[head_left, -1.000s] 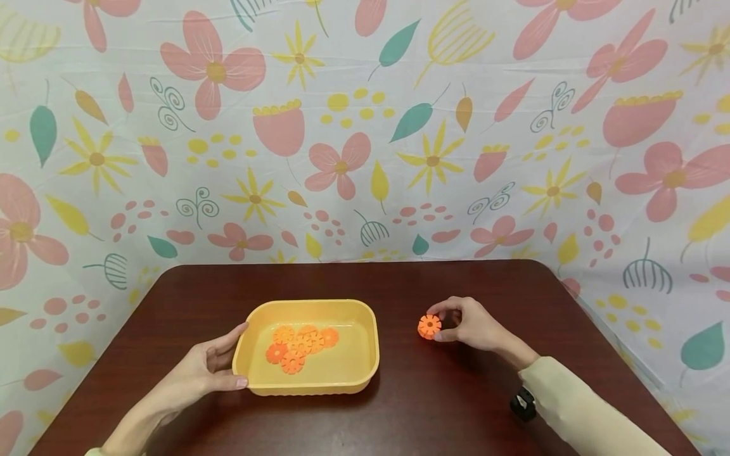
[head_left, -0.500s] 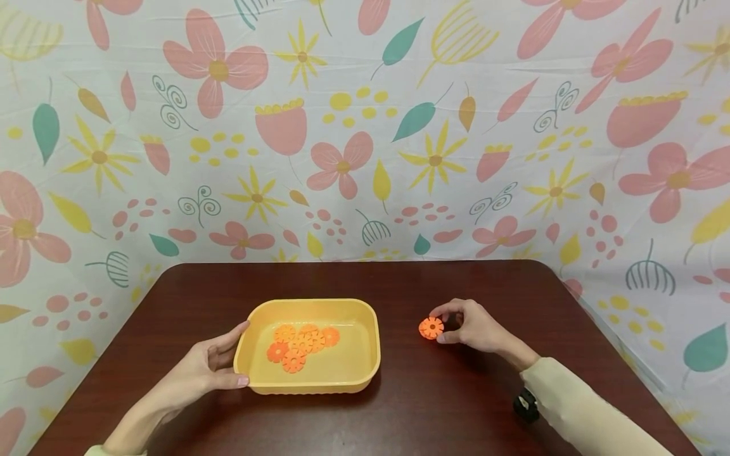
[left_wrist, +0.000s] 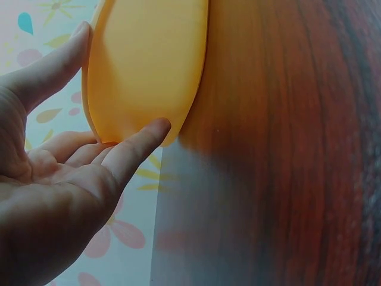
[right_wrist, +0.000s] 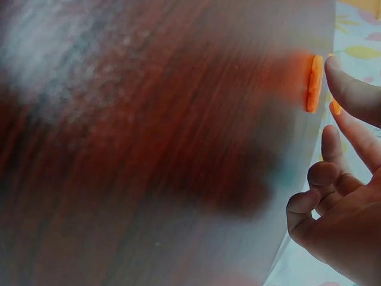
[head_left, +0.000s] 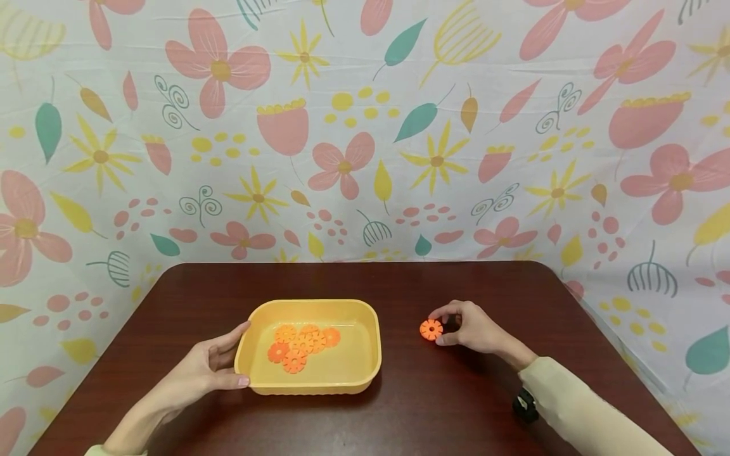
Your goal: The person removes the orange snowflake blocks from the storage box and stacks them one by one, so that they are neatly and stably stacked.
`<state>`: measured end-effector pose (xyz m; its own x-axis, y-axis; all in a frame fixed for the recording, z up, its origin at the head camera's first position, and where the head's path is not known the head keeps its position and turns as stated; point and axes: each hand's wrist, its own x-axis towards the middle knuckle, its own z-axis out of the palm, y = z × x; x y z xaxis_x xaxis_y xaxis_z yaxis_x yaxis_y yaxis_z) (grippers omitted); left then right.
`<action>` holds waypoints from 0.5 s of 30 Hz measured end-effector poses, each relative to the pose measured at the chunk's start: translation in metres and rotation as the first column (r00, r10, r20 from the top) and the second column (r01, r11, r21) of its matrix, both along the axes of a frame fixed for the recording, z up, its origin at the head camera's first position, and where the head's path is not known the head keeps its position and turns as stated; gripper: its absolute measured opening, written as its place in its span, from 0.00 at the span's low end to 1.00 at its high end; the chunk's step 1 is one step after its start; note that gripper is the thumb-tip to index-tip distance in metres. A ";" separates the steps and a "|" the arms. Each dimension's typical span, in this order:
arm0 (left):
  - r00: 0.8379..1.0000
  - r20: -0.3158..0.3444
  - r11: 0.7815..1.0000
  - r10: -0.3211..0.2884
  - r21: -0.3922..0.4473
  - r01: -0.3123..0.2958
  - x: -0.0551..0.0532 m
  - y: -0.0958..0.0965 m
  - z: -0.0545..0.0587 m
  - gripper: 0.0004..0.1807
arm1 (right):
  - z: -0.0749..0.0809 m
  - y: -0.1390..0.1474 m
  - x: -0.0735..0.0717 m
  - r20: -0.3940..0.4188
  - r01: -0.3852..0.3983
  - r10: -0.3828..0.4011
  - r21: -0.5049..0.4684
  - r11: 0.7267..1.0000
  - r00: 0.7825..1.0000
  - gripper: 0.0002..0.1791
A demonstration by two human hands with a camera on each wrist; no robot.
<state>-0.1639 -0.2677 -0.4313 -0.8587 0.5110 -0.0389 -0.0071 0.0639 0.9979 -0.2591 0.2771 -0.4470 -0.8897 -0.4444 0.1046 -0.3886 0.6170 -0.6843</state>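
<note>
My left hand (head_left: 199,370) grips the left end of a yellow plastic tray (head_left: 365,373), with the thumb at its front corner and the fingers toward the back corner. In the left wrist view the tray's end wall (left_wrist: 149,65) lies between thumb and fingers. Several orange notched discs (head_left: 294,361) lie flat inside the tray, some overlapping. To the right of the tray, my right hand (head_left: 476,326) pinches an orange notched disc (head_left: 431,329) between thumb and forefinger. The right wrist view shows one disc (right_wrist: 314,83) low at the table and an orange edge (right_wrist: 336,108) by the fingertips.
Both hands work over a dark reddish-brown wooden table (head_left: 485,405) with rounded far corners. Behind it hangs a white cloth (head_left: 353,76) printed with flowers and leaves. A black strap device (head_left: 525,405) sits on my right wrist.
Near the right fingertips, the upper disc, earlier offset from another one under it, now lines up over it. My left hand and the tray stay in place.
</note>
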 end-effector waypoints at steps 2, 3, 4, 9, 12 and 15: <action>1.000 -0.004 1.000 -0.003 0.002 0.003 0.000 0.000 0.000 0.52 | -0.001 0.000 -0.001 -0.001 0.001 -0.001 0.004 1.000 1.000 0.21; 1.000 -0.005 1.000 -0.003 0.002 0.003 0.000 0.000 0.000 0.52 | -0.001 0.000 -0.001 -0.002 0.003 -0.003 0.006 1.000 1.000 0.21; 1.000 -0.005 1.000 -0.002 0.003 0.003 0.000 0.000 -0.001 0.52 | -0.001 0.000 -0.001 -0.001 0.004 -0.004 0.007 1.000 1.000 0.21; 1.000 0.000 1.000 0.009 -0.005 -0.009 0.000 0.000 0.000 0.52 | -0.002 0.000 -0.002 0.003 0.004 -0.004 0.018 1.000 1.000 0.21; 1.000 -0.003 1.000 0.018 -0.016 -0.018 0.000 0.001 0.000 0.52 | -0.003 0.000 -0.002 0.007 0.001 -0.001 0.024 1.000 1.000 0.21; 1.000 -0.006 1.000 0.018 -0.018 -0.018 0.000 0.001 0.000 0.52 | -0.003 0.000 -0.002 0.009 -0.001 0.001 0.029 1.000 1.000 0.21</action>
<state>-0.1638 -0.2667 -0.4309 -0.8679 0.4949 -0.0433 -0.0029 0.0820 0.9966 -0.2611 0.2769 -0.4496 -0.8900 -0.4481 0.0843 -0.3836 0.6359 -0.6697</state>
